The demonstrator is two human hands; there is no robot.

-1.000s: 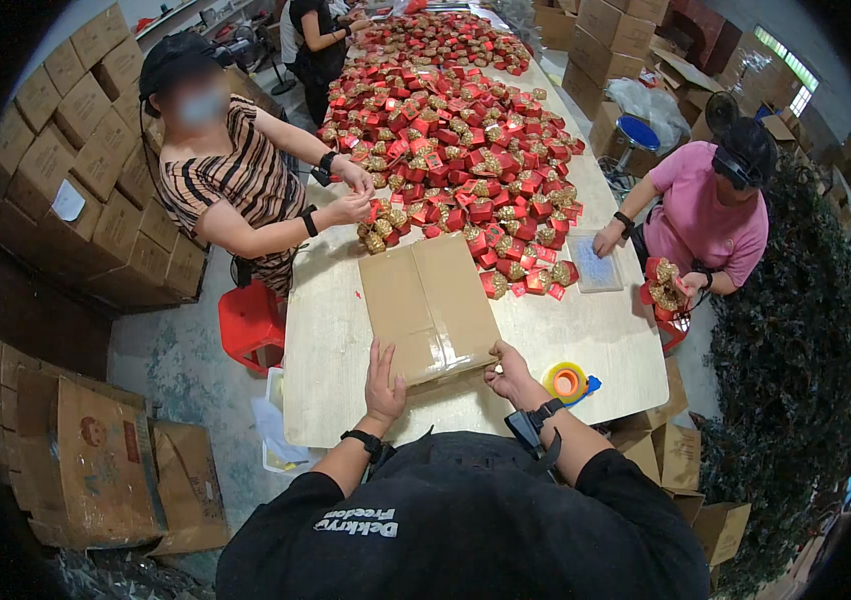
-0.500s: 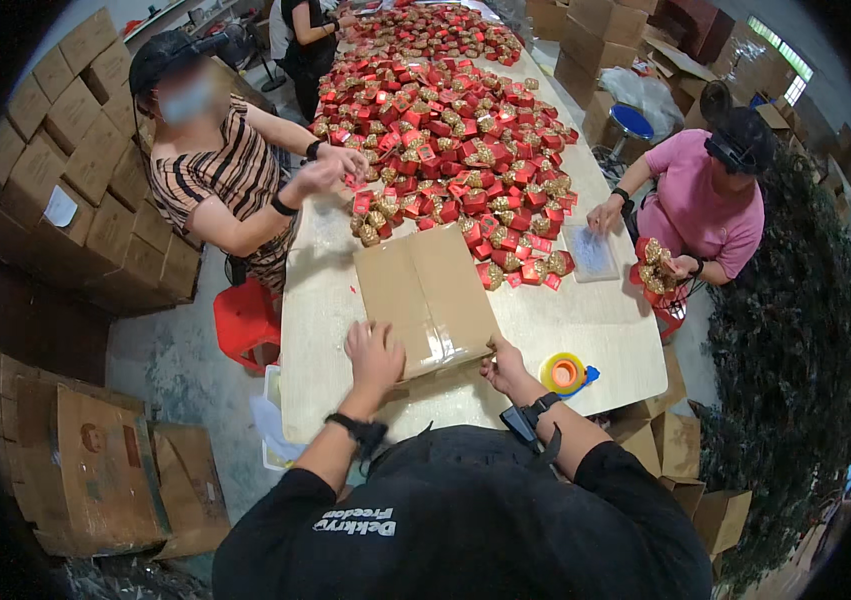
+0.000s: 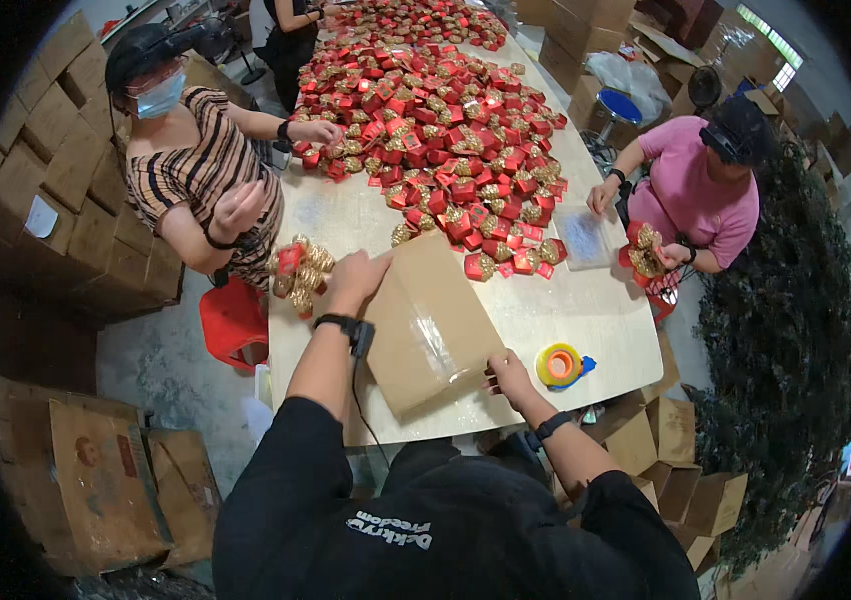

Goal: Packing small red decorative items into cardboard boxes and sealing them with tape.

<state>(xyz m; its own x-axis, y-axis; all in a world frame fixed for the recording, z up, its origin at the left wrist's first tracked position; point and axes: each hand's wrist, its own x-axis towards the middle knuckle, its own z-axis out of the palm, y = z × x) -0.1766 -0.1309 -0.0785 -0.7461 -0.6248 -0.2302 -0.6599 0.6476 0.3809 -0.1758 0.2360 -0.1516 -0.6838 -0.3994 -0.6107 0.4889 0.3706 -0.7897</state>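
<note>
A closed cardboard box (image 3: 423,300) lies on the table in front of me, with glossy clear tape along its top. My left hand (image 3: 353,280) grips its far left edge, fingers curled over the side. At the near right corner, my right hand (image 3: 511,380) is closed on the box, its fingertips partly hidden. Just right of that hand sits a yellow tape roll (image 3: 559,366) with an orange core and a blue part. Several red-and-gold ornaments (image 3: 300,270) are bunched at the table's left edge, beside my left wrist.
A big heap of red-and-gold ornaments (image 3: 445,130) covers the far table (image 3: 605,330). A person in stripes (image 3: 205,160) stands left; one in pink (image 3: 700,190) sits right, holding ornaments, beside a shallow clear tray (image 3: 583,238). A red stool (image 3: 233,325) and stacked cartons (image 3: 75,170) stand left.
The box has turned and come nearer to me. My left hand has shifted from its near edge to its far left edge. A bunch of ornaments now shows at the table's left edge.
</note>
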